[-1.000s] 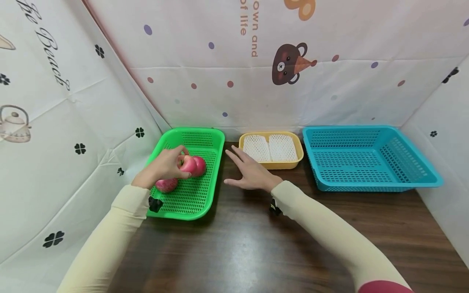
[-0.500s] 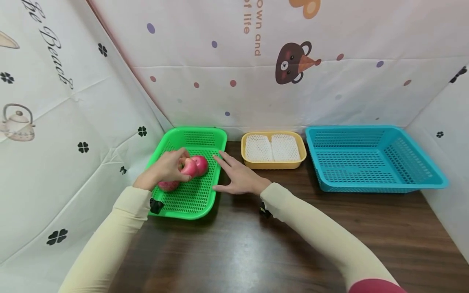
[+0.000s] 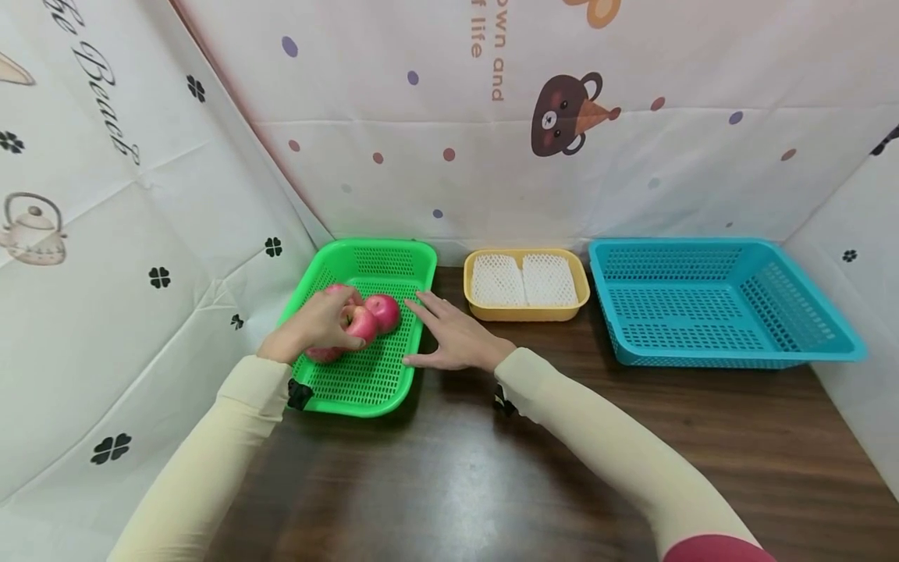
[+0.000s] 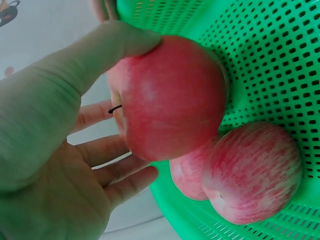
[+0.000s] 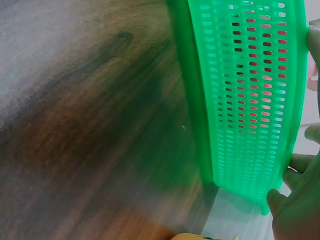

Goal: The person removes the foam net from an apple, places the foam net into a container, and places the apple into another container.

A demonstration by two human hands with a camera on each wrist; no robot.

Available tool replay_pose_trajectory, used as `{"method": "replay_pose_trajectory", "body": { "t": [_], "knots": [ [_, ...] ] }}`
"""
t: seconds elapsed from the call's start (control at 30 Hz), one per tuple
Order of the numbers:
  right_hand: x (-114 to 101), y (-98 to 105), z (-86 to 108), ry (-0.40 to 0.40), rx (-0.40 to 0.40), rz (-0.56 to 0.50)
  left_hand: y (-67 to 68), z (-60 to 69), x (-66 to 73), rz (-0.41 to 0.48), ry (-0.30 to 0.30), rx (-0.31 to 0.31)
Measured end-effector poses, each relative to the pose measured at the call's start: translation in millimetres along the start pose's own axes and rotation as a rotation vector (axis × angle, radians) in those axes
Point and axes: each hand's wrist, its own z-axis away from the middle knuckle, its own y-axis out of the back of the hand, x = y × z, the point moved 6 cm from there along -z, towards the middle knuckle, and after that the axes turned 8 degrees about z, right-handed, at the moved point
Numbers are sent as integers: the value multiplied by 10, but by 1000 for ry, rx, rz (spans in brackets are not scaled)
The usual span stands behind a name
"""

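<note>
My left hand [image 3: 318, 321] is inside the green basket [image 3: 406, 375], gripping a red apple [image 3: 363, 326] by its side. Up close in the left wrist view, the thumb lies along the top of the held apple [image 4: 175, 97], its stem toward the palm. Another apple [image 3: 383, 312] sits just right of it, and a streaky one [image 3: 323, 354] is partly covered by the hand. Behind the knuckles shows a bit of a further apple [image 3: 338, 289]. My right hand [image 3: 458, 339], fingers spread, touches the basket's right rim with its fingertips.
A yellow tray [image 3: 523, 314] holding two white foam nets [image 3: 499, 279] stands right of the green basket. Further right is a blue basket [image 3: 674, 312]. All stand on a dark wooden table [image 3: 435, 468] against printed cloth walls [image 3: 393, 187].
My right hand has moved left from the table beside the yellow tray to the green basket's rim. The left hand stays at the same apple. The head view has shifted slightly.
</note>
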Motion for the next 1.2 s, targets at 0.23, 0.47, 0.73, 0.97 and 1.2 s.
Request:
{"method": "replay_pose_trajectory", "body": {
  "t": [0.23, 0.47, 0.73, 0.97, 1.2],
  "knots": [
    [-3, 31, -18, -14, -33, 23, -120, -77, -17, 20, 15, -59],
    [0, 34, -16, -35, -70, 16, -266, -133, -73, -4, 49, -134],
    [9, 21, -14, -43, -76, 5, -338, -160, -91, -23, 52, -151],
    [12, 18, -19, -54, -84, 0, -372, -174, -108, -32, 70, -166],
    [10, 22, -19, -49, -81, -4, -407, -174, -129, -23, 100, -198]
  ]
}}
